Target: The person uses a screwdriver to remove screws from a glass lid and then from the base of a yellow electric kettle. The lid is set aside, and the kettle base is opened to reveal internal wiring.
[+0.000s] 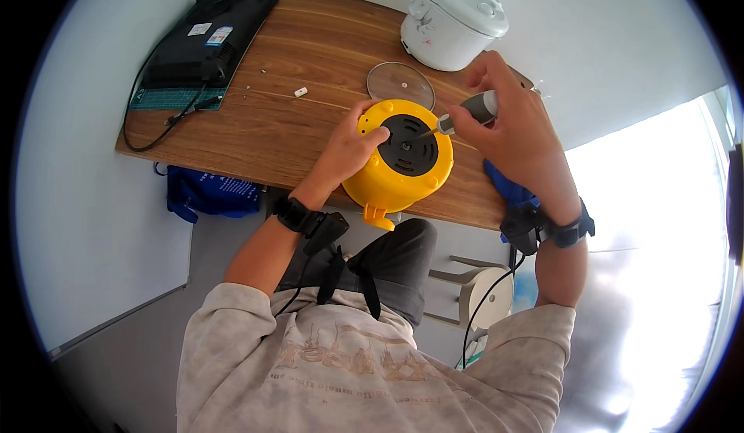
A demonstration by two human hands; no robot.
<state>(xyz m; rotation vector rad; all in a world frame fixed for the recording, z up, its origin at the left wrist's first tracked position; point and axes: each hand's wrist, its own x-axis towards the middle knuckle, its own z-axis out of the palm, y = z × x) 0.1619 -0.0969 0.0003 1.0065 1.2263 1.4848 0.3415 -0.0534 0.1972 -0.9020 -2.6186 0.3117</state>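
Observation:
A yellow round pot-like appliance point(387, 192) is tipped at the front edge of the table, its black slotted base point(408, 165) facing up. An orange-yellow handle or lug points toward me. My left hand point(350, 144) grips its left side, with the thumb on the base's rim. In my right hand point(518, 119) is a screwdriver point(481, 107) with a grey handle. Its shaft slants down to the left over the base, near the central screw hole; I cannot tell whether the tip touches. Behind the appliance lies a round glass lid point(387, 82).
A white rice cooker point(443, 36) stands at the back right. At the far left, a black flat device point(186, 53) with a cable rests on a green mat point(164, 99). A small white piece point(301, 92) lies mid-table. Below are a blue bag point(209, 193) and a stool point(488, 297).

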